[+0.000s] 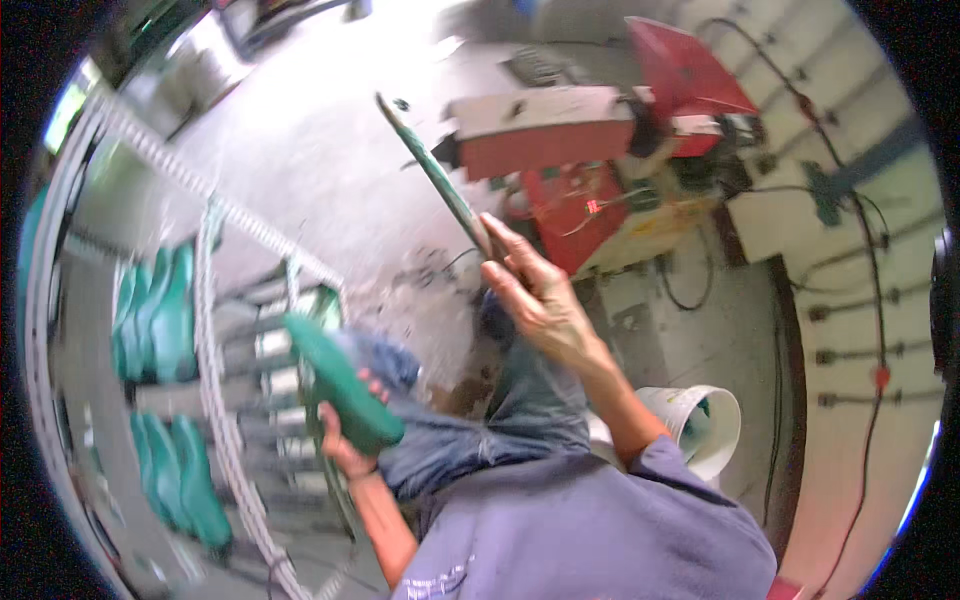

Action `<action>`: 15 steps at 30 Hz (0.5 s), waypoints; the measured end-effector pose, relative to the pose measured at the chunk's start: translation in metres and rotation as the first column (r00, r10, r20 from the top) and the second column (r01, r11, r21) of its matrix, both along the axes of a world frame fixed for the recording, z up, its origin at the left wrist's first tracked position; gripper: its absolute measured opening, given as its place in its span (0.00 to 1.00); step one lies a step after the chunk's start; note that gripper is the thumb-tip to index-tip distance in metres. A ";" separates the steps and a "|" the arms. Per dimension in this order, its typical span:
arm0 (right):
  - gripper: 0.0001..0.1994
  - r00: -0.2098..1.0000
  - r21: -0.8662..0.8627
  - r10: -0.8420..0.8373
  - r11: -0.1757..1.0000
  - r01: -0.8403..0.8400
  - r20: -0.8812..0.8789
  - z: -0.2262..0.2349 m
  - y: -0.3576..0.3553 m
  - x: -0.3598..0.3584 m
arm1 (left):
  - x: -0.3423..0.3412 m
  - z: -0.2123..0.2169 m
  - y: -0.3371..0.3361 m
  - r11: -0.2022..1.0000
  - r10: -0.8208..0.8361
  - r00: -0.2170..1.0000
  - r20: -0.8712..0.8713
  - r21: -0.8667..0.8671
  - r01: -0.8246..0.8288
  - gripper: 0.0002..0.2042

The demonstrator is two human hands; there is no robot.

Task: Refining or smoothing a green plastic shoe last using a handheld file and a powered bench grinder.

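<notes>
Head view, right hand [535,290] clamped on green strip [432,165], left hand [340,435] gripping green part [340,380]

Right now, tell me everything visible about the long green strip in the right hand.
The long green strip is thin, flat and narrow, dark green with worn, scuffed patches; it looks like painted metal. It slants up and to the left from the right hand, which grips its lower end. Its upper end is free in the air, over the grey concrete floor. Nothing else touches it.
</notes>
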State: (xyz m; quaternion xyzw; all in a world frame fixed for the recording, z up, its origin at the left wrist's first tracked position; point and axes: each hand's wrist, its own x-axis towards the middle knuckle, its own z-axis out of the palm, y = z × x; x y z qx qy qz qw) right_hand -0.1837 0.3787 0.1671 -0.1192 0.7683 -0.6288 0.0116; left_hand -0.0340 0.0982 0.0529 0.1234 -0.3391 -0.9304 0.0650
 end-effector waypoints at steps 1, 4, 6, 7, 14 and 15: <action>0.25 0.958 0.160 -0.033 0.984 0.082 -0.284 0.023 0.027 -0.016 | 0.000 -0.007 -0.007 0.999 -0.039 0.996 -0.080 0.033 0.042 0.36; 0.20 0.920 0.546 -0.171 0.761 0.351 -0.353 0.123 0.127 -0.042 | 0.000 -0.023 -0.022 0.987 -0.127 0.987 -0.096 0.089 0.135 0.36; 0.18 0.752 0.614 -0.065 0.534 0.581 -0.656 0.158 0.201 -0.058 | -0.010 -0.040 -0.028 0.969 -0.226 0.974 -0.027 0.090 0.228 0.38; 0.16 0.767 0.706 -0.074 0.343 0.619 -0.637 0.183 0.217 -0.061 | -0.011 -0.055 -0.031 0.960 -0.252 0.968 0.010 0.124 0.249 0.39; 0.09 0.930 0.932 -0.164 0.102 0.348 -0.330 0.232 0.304 -0.140 | -0.037 -0.068 -0.027 0.916 -0.363 0.932 0.006 0.188 0.355 0.37; 0.09 0.926 0.969 -0.316 0.066 0.240 -0.207 0.234 0.288 -0.151 | -0.042 -0.068 -0.024 0.911 -0.374 0.927 0.008 0.191 0.366 0.37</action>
